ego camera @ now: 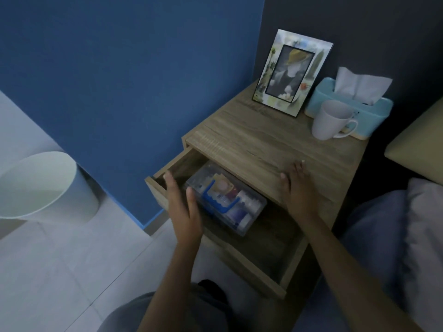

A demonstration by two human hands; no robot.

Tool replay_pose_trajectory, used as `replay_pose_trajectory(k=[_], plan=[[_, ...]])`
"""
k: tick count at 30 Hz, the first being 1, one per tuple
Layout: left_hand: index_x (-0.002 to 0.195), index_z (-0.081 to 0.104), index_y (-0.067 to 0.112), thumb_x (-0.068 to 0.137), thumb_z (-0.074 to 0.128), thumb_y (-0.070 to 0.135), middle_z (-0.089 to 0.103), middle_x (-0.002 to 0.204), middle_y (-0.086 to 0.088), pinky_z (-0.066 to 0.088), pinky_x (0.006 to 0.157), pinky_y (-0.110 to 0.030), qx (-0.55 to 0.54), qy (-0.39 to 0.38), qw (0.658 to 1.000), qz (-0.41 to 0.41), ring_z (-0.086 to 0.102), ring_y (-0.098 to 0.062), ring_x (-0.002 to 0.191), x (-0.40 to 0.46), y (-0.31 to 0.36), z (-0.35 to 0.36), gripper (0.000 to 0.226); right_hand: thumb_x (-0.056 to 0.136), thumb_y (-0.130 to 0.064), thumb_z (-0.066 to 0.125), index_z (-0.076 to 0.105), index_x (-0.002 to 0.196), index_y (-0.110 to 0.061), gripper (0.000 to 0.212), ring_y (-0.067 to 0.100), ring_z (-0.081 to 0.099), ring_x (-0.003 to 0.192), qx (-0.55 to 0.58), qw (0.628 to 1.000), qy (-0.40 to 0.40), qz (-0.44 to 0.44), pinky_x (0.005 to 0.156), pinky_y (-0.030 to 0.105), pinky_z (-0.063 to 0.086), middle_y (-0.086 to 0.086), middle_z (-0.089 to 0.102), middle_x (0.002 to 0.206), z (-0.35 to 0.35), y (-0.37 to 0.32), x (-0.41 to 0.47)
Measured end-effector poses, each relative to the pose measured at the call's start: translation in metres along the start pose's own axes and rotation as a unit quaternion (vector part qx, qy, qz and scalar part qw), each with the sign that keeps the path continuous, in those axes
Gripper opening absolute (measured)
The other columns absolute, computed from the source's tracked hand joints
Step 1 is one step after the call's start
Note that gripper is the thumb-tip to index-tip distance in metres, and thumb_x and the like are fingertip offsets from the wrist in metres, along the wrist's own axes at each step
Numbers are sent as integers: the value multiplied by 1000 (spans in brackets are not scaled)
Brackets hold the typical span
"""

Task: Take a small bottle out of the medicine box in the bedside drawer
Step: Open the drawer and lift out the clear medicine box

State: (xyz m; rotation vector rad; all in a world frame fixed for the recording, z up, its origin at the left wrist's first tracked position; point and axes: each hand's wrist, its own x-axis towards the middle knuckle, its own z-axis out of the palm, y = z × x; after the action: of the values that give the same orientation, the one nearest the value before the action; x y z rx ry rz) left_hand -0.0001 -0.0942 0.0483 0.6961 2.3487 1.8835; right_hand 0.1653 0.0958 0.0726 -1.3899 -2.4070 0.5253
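Note:
The bedside drawer (268, 250) is pulled out of the wooden nightstand (259, 144). Inside it lies a clear plastic medicine box (254, 212) with a blue handle (221, 204) on its closed lid; small bottles and packets show through the plastic. My left hand (184, 209) hovers open over the drawer's left part, its thumb next to the box's left end, holding nothing. My right hand (297, 188) rests flat, fingers spread, on the nightstand's front top edge, to the right of the box.
On the nightstand top stand a picture frame (292, 73), a white mug (330, 119) and a light-blue tissue box (350, 104). A white waste bin (40, 185) stands on the tiled floor to the left. A bed with a pillow (422, 236) borders the right side.

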Motion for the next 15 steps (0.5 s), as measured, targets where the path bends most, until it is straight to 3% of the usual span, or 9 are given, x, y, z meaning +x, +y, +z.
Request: replay_pose_trajectory(k=[3,5,7,10,12,15], plan=[[147,35,20,98,26,53,43,149,4,30,111,-15,41,-52,997,30,37,-1,136,35,4,4,59,99,-46,27,40,143,-13,56,9,30,141,144,983,110,36,115,34,30,5,38,152,8,-29,-55],[130,53,11,100,26,49,59,132,-7,42,106,-32,83,-93,992,2,53,-12,121,56,2,9,55,97,-52,27,46,136,-23,53,0,44,131,234,966,102,51,106,27,40,-4,51,142,20,-51,-94],[115,58,10,101,28,45,63,114,-14,47,98,-46,116,-153,980,-44,59,-21,106,73,-3,14,48,97,-45,33,52,124,-36,34,-7,56,113,300,948,81,75,93,22,50,-10,62,123,35,-64,-115],[117,56,11,100,27,49,64,108,-12,48,94,-44,184,-249,945,-107,61,-21,97,89,-9,22,52,98,-33,43,53,111,-41,19,-14,61,91,376,910,54,169,73,16,54,-12,64,108,53,-68,-109],[111,58,10,99,26,52,64,99,-11,49,92,-43,193,-284,927,-150,62,-19,88,94,-12,29,53,97,-34,45,51,121,-34,25,-11,61,85,405,879,28,251,64,10,49,-5,63,116,63,-67,-96],[101,60,8,98,27,53,64,90,-12,48,82,-38,198,-309,912,-181,63,-23,87,100,-17,37,56,96,-36,48,39,141,-19,49,16,59,110,457,817,7,351,81,26,46,10,54,134,76,-70,-75]])
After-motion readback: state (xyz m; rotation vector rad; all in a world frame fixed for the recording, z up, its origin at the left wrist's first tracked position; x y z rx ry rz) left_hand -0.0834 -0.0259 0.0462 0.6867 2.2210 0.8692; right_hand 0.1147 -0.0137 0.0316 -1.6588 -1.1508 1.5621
